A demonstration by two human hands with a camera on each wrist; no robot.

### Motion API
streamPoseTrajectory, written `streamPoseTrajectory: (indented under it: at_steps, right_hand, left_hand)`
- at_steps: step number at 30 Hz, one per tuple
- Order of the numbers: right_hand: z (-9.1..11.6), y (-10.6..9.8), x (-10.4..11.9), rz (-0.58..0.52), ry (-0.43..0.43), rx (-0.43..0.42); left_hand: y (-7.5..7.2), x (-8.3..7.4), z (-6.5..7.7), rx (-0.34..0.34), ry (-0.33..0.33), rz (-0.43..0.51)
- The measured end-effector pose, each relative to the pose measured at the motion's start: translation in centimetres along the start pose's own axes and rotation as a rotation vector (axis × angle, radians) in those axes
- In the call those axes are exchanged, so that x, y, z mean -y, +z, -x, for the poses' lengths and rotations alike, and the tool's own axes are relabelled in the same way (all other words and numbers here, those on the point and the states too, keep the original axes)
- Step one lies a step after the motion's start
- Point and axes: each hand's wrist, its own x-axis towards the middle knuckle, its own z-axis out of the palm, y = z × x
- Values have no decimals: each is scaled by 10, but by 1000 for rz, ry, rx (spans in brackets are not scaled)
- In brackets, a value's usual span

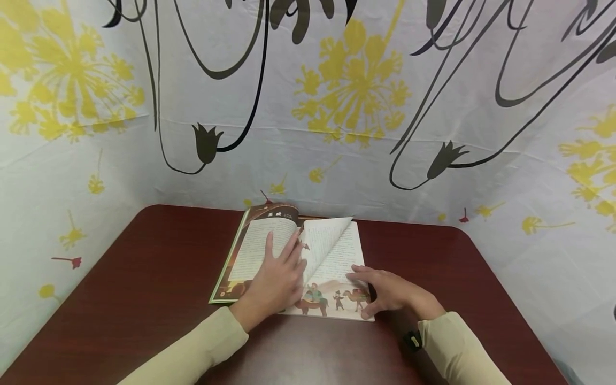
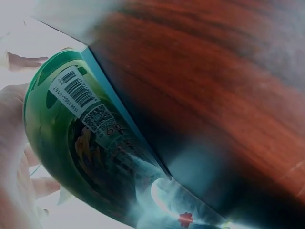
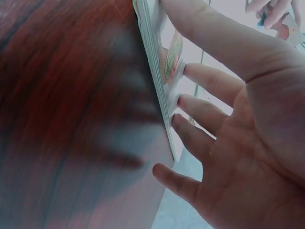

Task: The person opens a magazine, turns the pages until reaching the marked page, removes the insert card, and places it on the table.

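Apparently mid-turn: the opened bk. (image 1: 337, 272) lies on the desk (image 1: 144, 289) beneath L grip (image 1: 276, 280), fingers spread, clasping nothing; just R of it, one pg. (image 1: 320, 240) is partly lifted, yet to lie flat. R grip (image 1: 387, 291), also loose, touches bk.'s R edge. Camel illus. (image 1: 338, 300) betw. grips; green cover (image 2: 45, 112) w/ barcode (image 2: 75, 91).

Glossy reddish-brown table (image 1: 159, 272); behind, white hanging (image 1: 284, 101) printed with yellow flowers (image 1: 358, 88)

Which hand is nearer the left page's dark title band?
Left: the left hand is below the title band; the right hand is at the outer edge of the right page.
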Motion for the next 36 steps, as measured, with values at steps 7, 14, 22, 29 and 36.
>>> streamPoseTrajectory:
  at_steps: [7,14,22,29,36]
  right_hand:
    - [-1,4,-1,5,0,-7]
    - [-3,5,1,22,16,-16]
    - [-1,4,0,28,-10,-27]
    - [1,4,1,24,-10,-26]
    - [1,1,4,16,3,-21]
  left_hand:
    - [2,0,2,9,-17,-14]
    - [-6,-4,1,164,-112,-58]
    - [-13,-8,0,329,-214,-99]
    - [-13,-8,0,359,-228,-125]
    - [-11,-7,-3,310,-193,-94]
